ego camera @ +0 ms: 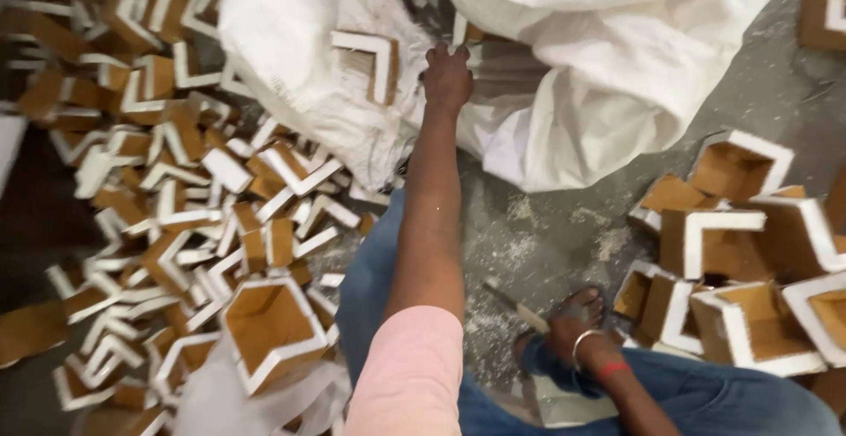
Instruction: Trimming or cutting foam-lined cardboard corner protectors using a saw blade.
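A seated person reaches the left hand [448, 77] up the middle of the frame to the large white woven sack [617, 57] that fills the upper centre and upper right, fingers curled over a fold at its mouth and gripping the cloth. The sack looks soft and limp, slumping in heavy folds on the dusty concrete floor [546, 233]; it likely drags rather than lifts, and its bunched rim seems the surest place to hold it. Just left of the hand, an L-shaped cardboard corner piece [370, 64] with white edges lies on the sack; it appears light and stiff but easily crushed at its edges. The right hand [577, 317], lower right of centre with a bangle at the wrist, rests closed around a thin stick-like tool [515, 305]. A heap of similar corner pieces [176, 189] covers the left of the frame, and open cardboard boxes [749, 251] cluster at the right.
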